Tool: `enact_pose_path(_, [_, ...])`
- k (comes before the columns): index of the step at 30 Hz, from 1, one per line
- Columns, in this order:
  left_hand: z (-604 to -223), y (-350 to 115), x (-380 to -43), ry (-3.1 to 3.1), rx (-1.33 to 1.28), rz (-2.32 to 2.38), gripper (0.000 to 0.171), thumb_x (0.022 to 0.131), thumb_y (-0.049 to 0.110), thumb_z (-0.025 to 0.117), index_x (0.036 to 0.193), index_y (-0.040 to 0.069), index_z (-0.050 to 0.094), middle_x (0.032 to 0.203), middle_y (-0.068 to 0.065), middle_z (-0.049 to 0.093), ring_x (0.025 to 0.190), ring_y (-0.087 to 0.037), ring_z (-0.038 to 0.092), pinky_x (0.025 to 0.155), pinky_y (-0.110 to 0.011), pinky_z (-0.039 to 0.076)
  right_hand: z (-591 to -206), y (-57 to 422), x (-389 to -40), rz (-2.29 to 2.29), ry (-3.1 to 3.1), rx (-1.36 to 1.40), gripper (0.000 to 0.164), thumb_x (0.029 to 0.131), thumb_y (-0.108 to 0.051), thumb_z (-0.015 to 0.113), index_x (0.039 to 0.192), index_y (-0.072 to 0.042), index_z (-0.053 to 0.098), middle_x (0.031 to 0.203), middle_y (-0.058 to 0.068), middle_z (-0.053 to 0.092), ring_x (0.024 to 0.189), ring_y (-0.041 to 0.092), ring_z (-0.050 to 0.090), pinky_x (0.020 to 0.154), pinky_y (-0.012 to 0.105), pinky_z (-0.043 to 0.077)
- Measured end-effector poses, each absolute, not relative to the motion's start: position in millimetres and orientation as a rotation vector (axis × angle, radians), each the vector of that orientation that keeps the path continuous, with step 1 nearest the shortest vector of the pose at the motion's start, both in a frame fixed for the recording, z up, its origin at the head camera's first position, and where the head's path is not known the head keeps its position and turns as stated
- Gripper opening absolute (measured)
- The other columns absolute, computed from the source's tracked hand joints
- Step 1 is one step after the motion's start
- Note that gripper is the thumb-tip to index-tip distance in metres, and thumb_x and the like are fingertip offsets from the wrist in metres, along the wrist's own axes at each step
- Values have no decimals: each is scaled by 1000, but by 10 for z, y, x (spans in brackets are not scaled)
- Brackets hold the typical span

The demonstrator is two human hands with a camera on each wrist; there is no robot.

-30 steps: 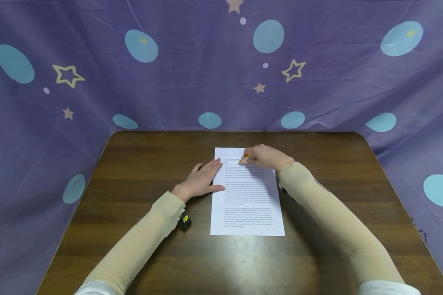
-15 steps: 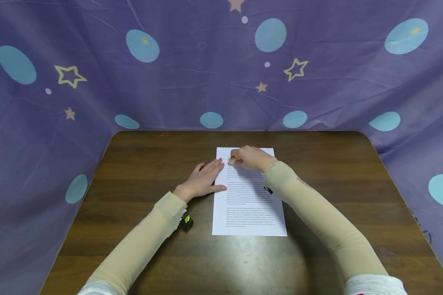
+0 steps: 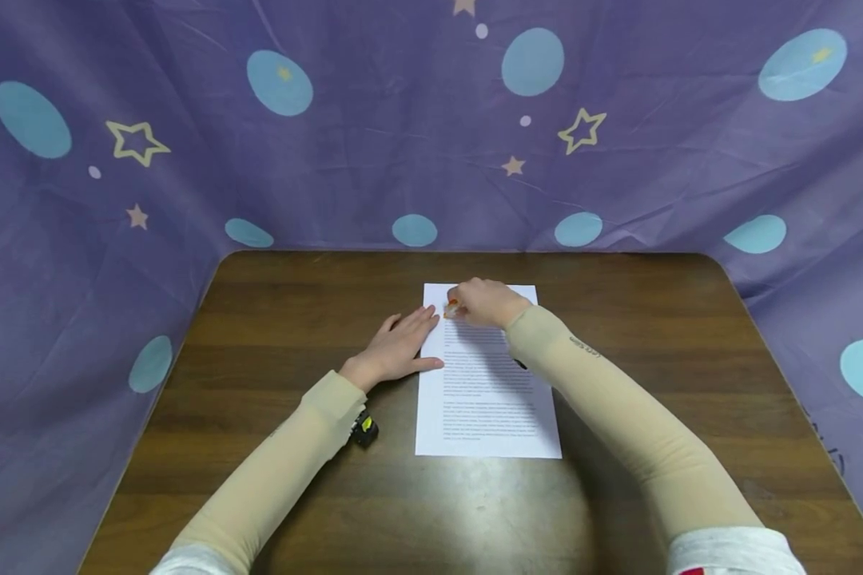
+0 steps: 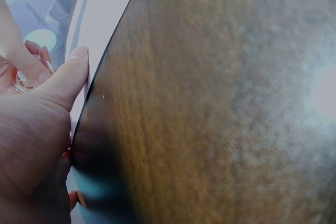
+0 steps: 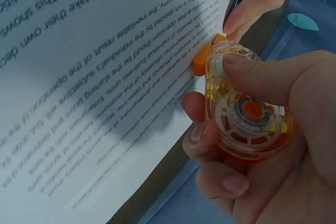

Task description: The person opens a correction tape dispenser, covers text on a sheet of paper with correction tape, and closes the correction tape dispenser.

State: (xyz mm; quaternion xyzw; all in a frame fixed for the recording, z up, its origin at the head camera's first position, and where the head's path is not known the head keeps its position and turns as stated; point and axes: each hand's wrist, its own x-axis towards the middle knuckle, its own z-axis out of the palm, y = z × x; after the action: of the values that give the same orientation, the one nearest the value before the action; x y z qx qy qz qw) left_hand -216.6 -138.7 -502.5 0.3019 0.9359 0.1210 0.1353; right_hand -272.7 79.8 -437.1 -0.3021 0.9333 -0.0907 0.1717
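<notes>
A printed sheet of paper (image 3: 485,415) lies on the wooden table, its text running toward the person. My right hand (image 3: 487,303) grips a clear correction tape dispenser (image 5: 247,114) with orange parts, thumb on its near side and fingers curled beneath. In the right wrist view its orange tip meets the sheet by the printed lines. From the head view, that spot is near the top left of the text. My left hand (image 3: 395,349) rests flat on the sheet's left edge, fingers straight and thumb (image 4: 73,72) spread; most of its fingers are hidden in the left wrist view.
The brown table (image 3: 273,319) has rounded far corners. A purple cloth (image 3: 345,176) with stars and blue ovals hangs behind it and at both sides. A small black device (image 3: 364,429) sits under the left wrist.
My right hand has moved left across the top of the sheet with the correction tape, most of it in the first half second. The left hand stays in place on the paper.
</notes>
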Motion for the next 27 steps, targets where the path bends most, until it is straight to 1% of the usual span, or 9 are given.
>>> enact_pose_path(4, [-5051, -1386, -2186, 2710, 879, 365, 90, 101, 60, 58, 166, 7, 26, 175, -9, 13, 161, -25, 13, 125, -60, 11, -4368, 823, -2758, -255, 2620, -823, 27, 100, -15, 71, 127, -8, 71, 115, 8, 76, 103, 25, 72, 93, 43, 57])
enact_pose_path(7, [-5032, -1375, -2186, 2702, 872, 362, 90, 101, 60, 57, 166, 7, 24, 175, -8, 12, 161, -24, 12, 126, -59, 10, -4368, 862, -2775, -262, 2612, -827, 26, 101, -15, 70, 125, -9, 72, 117, 7, 76, 105, 26, 72, 94, 44, 57])
enact_pose_path(10, [-4993, -1367, -2173, 2700, 864, 362, 89, 102, 58, 59, 166, 6, 25, 175, -9, 13, 161, -25, 12, 126, -59, 10, -4367, 895, -2778, -263, 2614, -836, 22, 101, -15, 70, 122, -9, 73, 115, 7, 76, 103, 25, 72, 93, 44, 57])
enact_pose_path(13, [-4986, -1371, -2166, 2695, 855, 363, 89, 102, 57, 58, 166, 6, 24, 175, -9, 12, 161, -25, 11, 126, -58, 9, -4368, 920, -2779, -262, 2617, -835, 19, 100, -14, 70, 118, -10, 73, 111, 5, 76, 98, 23, 71, 91, 44, 57])
enact_pose_path(18, [-4979, -1376, -2171, 2691, 854, 358, 89, 102, 58, 57, 166, 7, 23, 175, -8, 11, 161, -24, 10, 126, -58, 9, -4361, 971, -2782, -269, 2615, -821, 20, 100, -14, 71, 119, -10, 73, 108, 4, 76, 92, 20, 69, 90, 42, 57])
enact_pose_path(23, [-4994, -1383, -2182, 2692, 856, 353, 89, 102, 58, 57, 167, 8, 22, 175, -8, 10, 161, -24, 10, 126, -58, 9, -4356, 985, -2768, -254, 2622, -818, 21, 100, -16, 71, 121, -10, 73, 111, 4, 75, 94, 21, 69, 90, 43, 57])
enact_pose_path(27, [-5036, -1388, -2186, 2699, 865, 349, 89, 102, 60, 57, 166, 8, 23, 175, -8, 11, 161, -24, 11, 126, -59, 10, -4357, 970, -2743, -236, 2619, -847, 22, 102, -20, 69, 122, -10, 71, 112, 6, 75, 98, 22, 71, 89, 42, 58])
